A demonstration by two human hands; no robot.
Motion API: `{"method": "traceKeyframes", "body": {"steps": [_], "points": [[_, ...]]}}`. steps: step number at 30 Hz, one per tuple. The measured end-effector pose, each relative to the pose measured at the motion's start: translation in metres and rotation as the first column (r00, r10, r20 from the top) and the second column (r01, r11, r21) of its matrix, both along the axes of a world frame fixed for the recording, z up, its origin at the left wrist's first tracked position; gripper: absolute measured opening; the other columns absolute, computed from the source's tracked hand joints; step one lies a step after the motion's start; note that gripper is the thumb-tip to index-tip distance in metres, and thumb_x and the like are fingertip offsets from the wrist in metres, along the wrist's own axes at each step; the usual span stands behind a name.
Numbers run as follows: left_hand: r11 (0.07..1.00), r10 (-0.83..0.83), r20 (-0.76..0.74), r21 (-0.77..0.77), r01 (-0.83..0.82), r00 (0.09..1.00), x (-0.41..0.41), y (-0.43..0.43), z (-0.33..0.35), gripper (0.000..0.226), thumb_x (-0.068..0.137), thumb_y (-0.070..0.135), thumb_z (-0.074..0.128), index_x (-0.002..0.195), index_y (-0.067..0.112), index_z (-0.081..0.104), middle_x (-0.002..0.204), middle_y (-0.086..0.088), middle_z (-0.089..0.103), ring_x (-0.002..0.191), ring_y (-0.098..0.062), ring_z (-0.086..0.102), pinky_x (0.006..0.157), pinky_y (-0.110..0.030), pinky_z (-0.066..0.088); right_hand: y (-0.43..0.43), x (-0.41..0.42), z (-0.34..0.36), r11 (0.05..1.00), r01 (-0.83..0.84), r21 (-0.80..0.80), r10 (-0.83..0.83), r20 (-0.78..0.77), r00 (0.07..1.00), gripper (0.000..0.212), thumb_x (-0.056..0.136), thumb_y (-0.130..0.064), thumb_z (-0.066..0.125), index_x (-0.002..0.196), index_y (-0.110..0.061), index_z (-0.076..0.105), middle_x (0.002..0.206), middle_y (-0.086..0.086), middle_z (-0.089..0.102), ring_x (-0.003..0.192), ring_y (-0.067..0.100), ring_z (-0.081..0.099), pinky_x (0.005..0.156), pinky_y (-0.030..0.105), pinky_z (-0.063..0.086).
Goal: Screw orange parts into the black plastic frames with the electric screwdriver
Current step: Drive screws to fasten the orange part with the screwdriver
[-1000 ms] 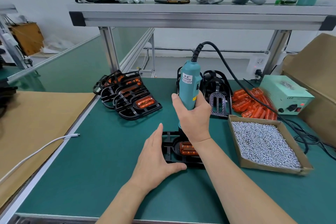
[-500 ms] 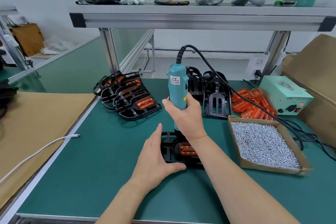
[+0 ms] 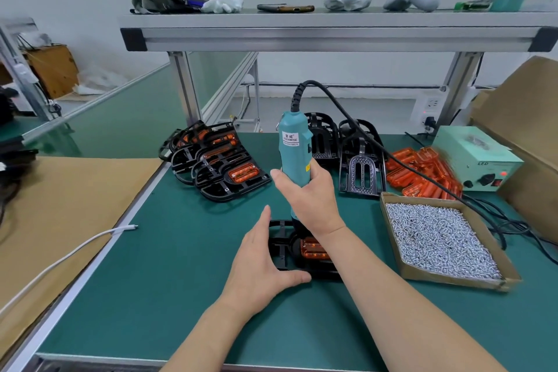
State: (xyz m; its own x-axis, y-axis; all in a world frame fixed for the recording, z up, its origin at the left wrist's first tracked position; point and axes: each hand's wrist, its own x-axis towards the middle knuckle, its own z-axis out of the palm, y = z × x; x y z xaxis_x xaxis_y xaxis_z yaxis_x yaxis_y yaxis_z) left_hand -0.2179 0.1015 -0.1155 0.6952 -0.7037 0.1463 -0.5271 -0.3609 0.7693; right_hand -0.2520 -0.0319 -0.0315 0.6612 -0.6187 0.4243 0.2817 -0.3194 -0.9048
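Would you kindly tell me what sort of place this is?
Probably a small factory assembly station: a teal corded electric screwdriver, a cardboard tray of silver screws, and stacked black plastic frames.

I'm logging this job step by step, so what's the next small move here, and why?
Probably press the electric screwdriver straight down and run it. The right hand grips it upright, its lower end at the black frame beside the orange part, and the left hand lies flat against the frame's near-left edge, bracing it. The tip itself is hidden.
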Motion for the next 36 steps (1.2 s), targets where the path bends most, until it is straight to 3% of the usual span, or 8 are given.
{"method": "traceKeyframes", "body": {"steps": [6,10,16,21,25,30,33,36], "points": [[1.0,0.009,0.004,-0.021,-0.009,1.0,-0.001,-0.001,0.0,0.14,0.046,0.069,0.082,0.153,0.043,-0.004,0.156,0.02,0.024,0.14,0.004,0.02,0.11,-0.016,0.02,-0.004,-0.02,-0.005,0.992,0.101,0.071,-0.11,0.138,0.984,0.023,0.082,-0.041,0.076,0.079,-0.022,0.064,0.068,-0.01,0.06,0.064,0.01,0.054,0.064,0.026,0.048],[1.0,0.003,0.028,-0.024,-0.003,1.0,-0.001,-0.002,0.0,0.139,0.048,0.068,0.082,0.154,0.041,-0.003,0.156,0.018,0.024,0.14,0.002,0.02,0.111,-0.017,0.02,0.001,-0.025,-0.004,0.978,0.184,0.096,-0.196,0.15,0.969,0.032,0.079,-0.048,0.075,0.081,-0.017,0.065,0.068,-0.006,0.063,0.064,0.016,0.057,0.065,0.026,0.051],[0.998,0.063,0.054,-0.034,-0.061,0.997,0.0,-0.004,0.001,0.14,0.049,0.061,0.086,0.156,0.032,0.0,0.158,0.014,0.025,0.141,-0.005,0.022,0.116,-0.028,0.028,0.014,-0.025,-0.001,0.986,0.108,-0.124,-0.097,0.092,0.991,0.032,0.08,-0.047,0.075,0.083,-0.018,0.062,0.065,-0.009,0.061,0.059,0.013,0.053,0.059,0.026,0.048],[0.992,0.118,0.025,-0.036,-0.117,0.993,0.004,-0.006,0.001,0.138,0.047,0.06,0.088,0.156,0.028,0.01,0.148,0.009,0.041,0.138,-0.01,0.034,0.111,-0.036,0.038,0.015,-0.026,0.003,0.997,-0.009,-0.071,0.012,0.052,0.999,0.037,0.077,-0.046,0.076,0.088,-0.013,0.065,0.071,-0.009,0.064,0.066,0.017,0.056,0.066,0.035,0.052],[0.992,0.124,0.031,-0.015,-0.123,0.992,0.005,-0.009,0.0,0.136,0.049,0.062,0.086,0.156,0.027,0.01,0.153,0.01,0.035,0.14,-0.007,0.028,0.115,-0.028,0.031,0.008,-0.024,0.013,0.998,-0.064,0.012,0.062,0.11,0.992,0.032,0.08,-0.041,0.077,0.089,-0.012,0.068,0.078,-0.002,0.068,0.073,0.013,0.061,0.071,0.031,0.054],[0.991,0.131,0.027,-0.033,-0.13,0.991,0.006,-0.008,-0.002,0.136,0.048,0.066,0.082,0.156,0.03,0.008,0.158,0.015,0.025,0.141,-0.001,0.019,0.11,-0.018,0.02,-0.017,-0.029,0.018,0.943,0.208,0.262,-0.272,0.24,0.932,0.021,0.088,-0.035,0.075,0.092,-0.018,0.063,0.068,-0.004,0.069,0.067,0.01,0.066,0.067,0.022,0.054],[0.989,0.143,0.037,-0.037,-0.142,0.989,0.007,-0.007,-0.003,0.134,0.051,0.064,0.082,0.156,0.031,0.007,0.159,0.014,0.023,0.142,-0.003,0.019,0.111,-0.02,0.019,-0.049,-0.048,0.011,0.778,0.397,0.487,-0.546,0.212,0.811,0.019,0.097,-0.038,0.065,0.098,-0.022,0.056,0.062,-0.007,0.067,0.06,0.006,0.063,0.058,0.02,0.052],[0.988,0.151,0.034,-0.043,-0.149,0.988,0.007,-0.007,-0.003,0.134,0.051,0.065,0.082,0.156,0.031,0.006,0.159,0.014,0.022,0.144,-0.005,0.019,0.112,-0.022,0.019,-0.081,-0.077,-0.002,0.592,0.52,0.616,-0.728,0.131,0.674,0.026,0.099,-0.048,0.057,0.098,-0.023,0.05,0.069,-0.007,0.067,0.063,0.004,0.065,0.063,0.021,0.052]]}}
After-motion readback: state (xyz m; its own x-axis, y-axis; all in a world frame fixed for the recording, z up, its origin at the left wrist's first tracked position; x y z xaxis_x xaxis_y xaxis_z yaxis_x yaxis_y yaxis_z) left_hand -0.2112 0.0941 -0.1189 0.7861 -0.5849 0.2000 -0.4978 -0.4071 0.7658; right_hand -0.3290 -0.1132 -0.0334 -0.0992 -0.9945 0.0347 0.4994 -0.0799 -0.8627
